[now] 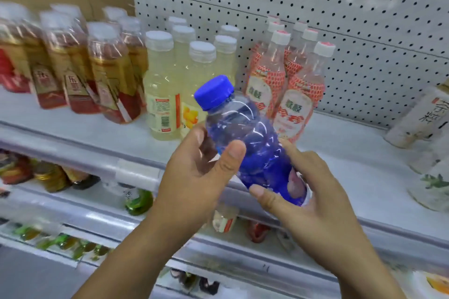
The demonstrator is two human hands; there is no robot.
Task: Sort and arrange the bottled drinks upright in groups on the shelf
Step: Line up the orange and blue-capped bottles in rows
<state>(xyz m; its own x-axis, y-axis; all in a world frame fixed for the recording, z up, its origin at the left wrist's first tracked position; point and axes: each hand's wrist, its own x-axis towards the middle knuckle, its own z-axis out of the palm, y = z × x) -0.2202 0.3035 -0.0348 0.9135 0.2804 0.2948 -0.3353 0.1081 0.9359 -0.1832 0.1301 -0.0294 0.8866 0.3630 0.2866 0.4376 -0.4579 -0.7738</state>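
The shelf (pixel 340 153) is long and white. It has a back wall (pixel 315 7) full of little holes. The bottles on it stand in groups, so each kind is easy to find.

On the left are the red bottles (pixel 109 80). They stand close together. Next to them are the yellow bottles (pixel 162 94), and then the pink bottles (pixel 291 94). These three groups are upright, with their lids on top. They look done.

At the far right are some white bottles (pixel 418 116). They look tipped over, but the edge of the view bends things, so I cannot be sure. I think they need sorting too.

Between the pink group and the white bottles the shelf is bare. That looks like a good spot for a new group.

The blue bottle (pixel 255 148) is not on the shelf yet. It is up in the air, in front of the yellow and pink groups. It leans, with its cap (pixel 213 92) up and to the left.

Both hands hold it. The left hand (pixel 194 172) has its grip around the upper part, with the thumb across the front. The right hand (pixel 315 189) has its grip around the bottom end. Two hands keep it steady and can turn it straight, so it stands up when it is set down.
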